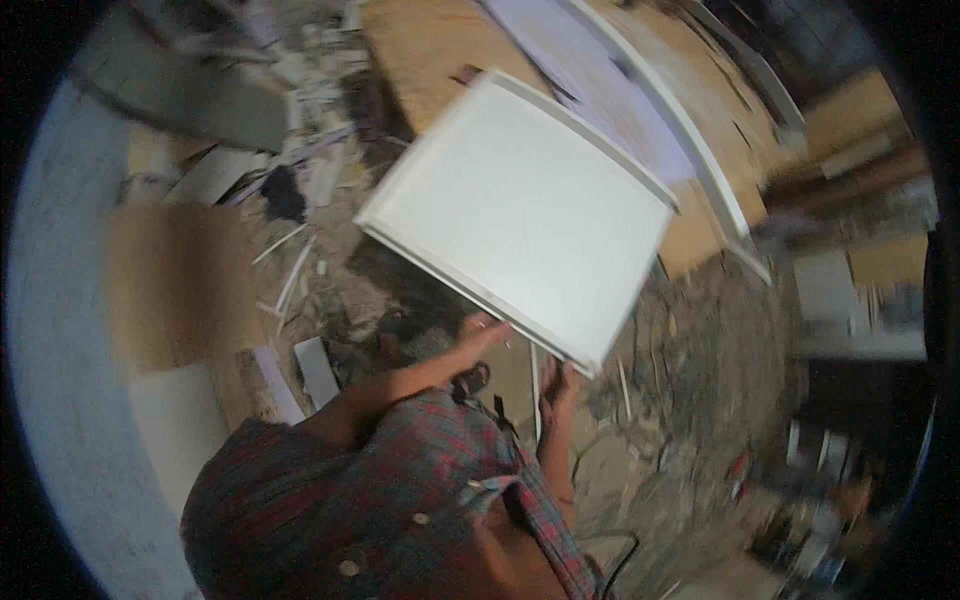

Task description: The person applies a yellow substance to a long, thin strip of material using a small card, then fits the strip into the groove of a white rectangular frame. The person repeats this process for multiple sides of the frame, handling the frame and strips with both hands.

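A broad white panel with raised edges (520, 200), like a shallow drawer or tray, is held out in front of me, tilted, over the littered floor. My left hand (485, 333) grips the middle of its near edge, the fingers partly tucked under the rim. Near the right-hand corner of that same edge, my right hand (559, 390) is closed on the panel from below. The panel's underside and most of my fingertips are hidden, and the picture is somewhat blurred by motion.
Large wooden boards (440, 60) and a lilac sheet (600, 85) lie beyond the panel. A long white strip (690, 140) curves across them. Scraps and offcuts (290, 275) litter the floor at left. Brown board (180, 285) leans by the blue wall (60, 330). Tools and clutter (820, 530) lie lower right.
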Motion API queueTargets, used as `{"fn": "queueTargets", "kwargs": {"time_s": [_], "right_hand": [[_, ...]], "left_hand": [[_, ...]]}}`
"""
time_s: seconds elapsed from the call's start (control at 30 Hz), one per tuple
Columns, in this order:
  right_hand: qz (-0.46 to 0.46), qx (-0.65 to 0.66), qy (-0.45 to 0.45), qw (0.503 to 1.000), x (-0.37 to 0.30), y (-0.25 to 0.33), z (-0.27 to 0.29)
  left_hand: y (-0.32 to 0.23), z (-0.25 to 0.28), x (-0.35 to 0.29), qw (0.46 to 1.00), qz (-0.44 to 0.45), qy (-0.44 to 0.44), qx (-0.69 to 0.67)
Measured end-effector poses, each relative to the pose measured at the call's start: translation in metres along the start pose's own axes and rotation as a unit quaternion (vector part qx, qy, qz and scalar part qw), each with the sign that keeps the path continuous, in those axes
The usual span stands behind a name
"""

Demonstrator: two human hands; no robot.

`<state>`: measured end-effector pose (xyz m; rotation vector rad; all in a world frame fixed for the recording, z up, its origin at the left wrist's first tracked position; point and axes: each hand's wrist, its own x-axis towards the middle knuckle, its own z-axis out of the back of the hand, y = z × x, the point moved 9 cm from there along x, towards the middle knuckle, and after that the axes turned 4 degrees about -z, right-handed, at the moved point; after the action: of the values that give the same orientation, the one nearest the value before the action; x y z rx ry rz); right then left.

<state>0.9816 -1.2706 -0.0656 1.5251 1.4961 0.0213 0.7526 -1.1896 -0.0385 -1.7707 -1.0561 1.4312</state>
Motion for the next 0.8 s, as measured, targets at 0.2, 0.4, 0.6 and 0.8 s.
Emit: {"fn": "queueTargets", "kwargs": {"time_s": [0.2, 0.4, 0.6, 0.8], "right_hand": [[-0.024, 0.019, -0.007, 1.0, 0.002, 0.026, 0.021], [0.011, 0.05, -0.068, 0.996, -0.011, 0.045, 0.063], [0.003, -0.105, -0.062, 0.993, -0.025, 0.059, 0.048], [0.055, -0.181, -0.059, 0.98, -0.014, 0.065, 0.046]], "left_hand": [[0.026, 0.002, 0.009, 0.981, 0.014, 0.042, -0.187], [0.019, -0.001, 0.009, 0.968, 0.014, 0.057, -0.243], [0.03, -0.013, 0.0, 0.964, 0.007, 0.066, -0.258], [0.037, -0.042, -0.004, 0.987, -0.001, 0.033, -0.156]]}}
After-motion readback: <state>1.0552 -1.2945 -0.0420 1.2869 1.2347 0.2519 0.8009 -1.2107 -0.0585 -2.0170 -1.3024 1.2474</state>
